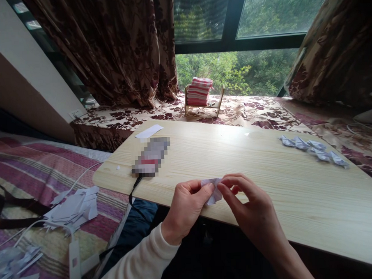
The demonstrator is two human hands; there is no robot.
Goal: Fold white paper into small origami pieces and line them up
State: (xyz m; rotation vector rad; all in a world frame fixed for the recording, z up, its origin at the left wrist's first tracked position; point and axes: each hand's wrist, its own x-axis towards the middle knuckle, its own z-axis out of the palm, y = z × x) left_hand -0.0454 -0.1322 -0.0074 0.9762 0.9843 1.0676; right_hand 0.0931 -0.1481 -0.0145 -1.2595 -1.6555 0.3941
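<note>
A small piece of folded white paper (212,198) is held between my two hands, just above the near edge of the wooden table. My left hand (188,203) pinches its left side, thumb lying over the front. At the upper right corner, my right hand (248,198) grips the paper between thumb and index finger, with the other fingers curled behind. The fingers cover part of the paper, so its full shape is hidden. Several folded paper pieces (319,150) lie in a cluster on the right side of the table.
On the light wooden table (205,151) lie a blurred-out device (151,157) with a black cable and a flat paper strip (149,131). Paper scraps (74,208) and a white power strip (74,263) rest on the striped bed. Folded striped cloths (198,91) sit on a small stand by the window.
</note>
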